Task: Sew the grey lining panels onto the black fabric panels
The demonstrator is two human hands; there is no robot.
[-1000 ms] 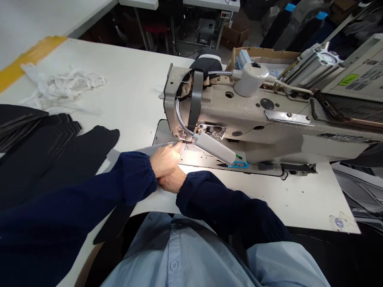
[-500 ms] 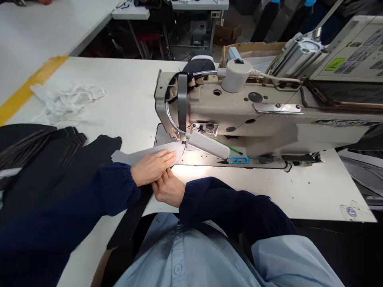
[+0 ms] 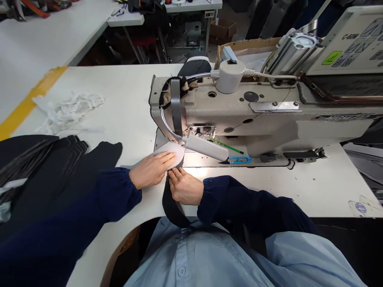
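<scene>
A light grey mesh fabric piece [image 3: 177, 150] lies under the needle end of the sewing machine [image 3: 227, 109]. My left hand [image 3: 153, 169] rests flat on this piece with its fingers stretched toward the needle area. Just right of it, my right hand [image 3: 187, 186] has its fingers closed on the edge of a black fabric strip [image 3: 170, 201]. The strip runs from beside the mesh piece down over the table's front edge toward my lap. My left hand covers part of the mesh, and the lamp hides the presser foot.
A white lamp [image 3: 206, 147] hangs before the needle area. Blue thread snips [image 3: 239, 160] and a green pencil [image 3: 229, 146] lie on the machine bed. Black cut pieces [image 3: 103, 159] are stacked at left, with white scraps [image 3: 74, 107] behind. A cardboard box [image 3: 249, 44] stands behind the machine.
My right hand has moved right, out from beneath my left hand. The black strip has swung right and now curves toward my lap. The mesh piece has turned at the needle.
</scene>
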